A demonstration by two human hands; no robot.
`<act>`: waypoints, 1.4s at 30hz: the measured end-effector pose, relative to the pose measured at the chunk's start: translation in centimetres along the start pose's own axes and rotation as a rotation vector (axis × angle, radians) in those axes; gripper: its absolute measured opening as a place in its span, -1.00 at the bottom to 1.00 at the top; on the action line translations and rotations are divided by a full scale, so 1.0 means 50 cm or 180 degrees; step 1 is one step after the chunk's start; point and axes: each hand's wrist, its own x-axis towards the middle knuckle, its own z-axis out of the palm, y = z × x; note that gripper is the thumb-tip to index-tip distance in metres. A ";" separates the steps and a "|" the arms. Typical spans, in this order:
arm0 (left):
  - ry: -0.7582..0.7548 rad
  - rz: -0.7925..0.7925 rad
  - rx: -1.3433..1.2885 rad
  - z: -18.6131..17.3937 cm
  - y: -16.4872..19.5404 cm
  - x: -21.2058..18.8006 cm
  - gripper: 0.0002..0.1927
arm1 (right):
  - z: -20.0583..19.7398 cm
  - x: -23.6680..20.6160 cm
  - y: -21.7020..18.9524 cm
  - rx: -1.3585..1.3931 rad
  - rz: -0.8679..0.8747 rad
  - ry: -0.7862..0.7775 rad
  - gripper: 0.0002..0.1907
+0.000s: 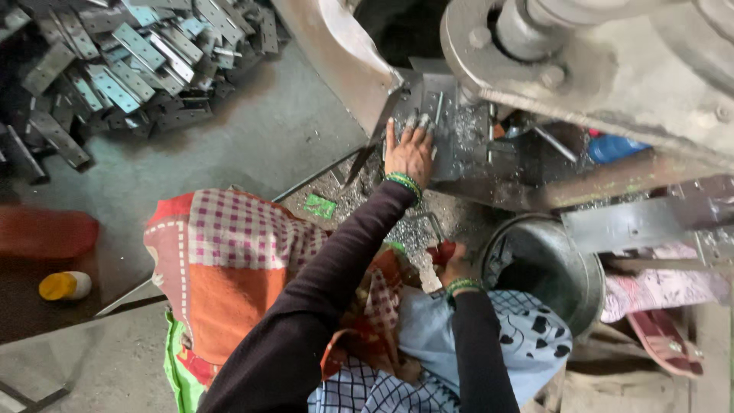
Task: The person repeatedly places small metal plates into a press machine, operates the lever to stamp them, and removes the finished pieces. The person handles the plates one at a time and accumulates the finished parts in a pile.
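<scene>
Left hand [409,151] reaches forward, fingers spread flat and released, pressing on a grey metal plate [440,115] lying on the bed of the heavy press machine [604,61], with metal shavings [405,222] scattered just below the wrist. Right hand [453,264] sits low near the lap beside a round metal bucket [562,271], mostly hidden by cloth, so I cannot tell whether it grasps anything. A heap of flat perforated metal plates [130,61] lies on the floor well apart at upper left; a small yellow-capped bottle [65,285] rests at far left.
</scene>
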 end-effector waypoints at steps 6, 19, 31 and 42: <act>0.0177 0.0108 0.0208 0.031 -0.006 0.025 -0.46 | -0.175 -0.077 -0.048 -0.0814 0.0340 -0.0301 -0.22; 0.0275 0.0309 0.0389 -0.003 0.001 0.026 -0.43 | -0.002 -0.023 0.021 0.0059 0.0512 -0.0160 -0.22; -0.0263 0.0030 -0.0013 0.002 -0.001 0.071 -0.34 | -0.085 -0.123 -0.039 -0.0169 0.0018 0.0295 -0.03; -0.1073 0.0360 -0.0442 -0.162 -0.326 -0.077 -0.58 | 0.013 0.015 0.090 -0.0007 0.0040 0.0036 -0.08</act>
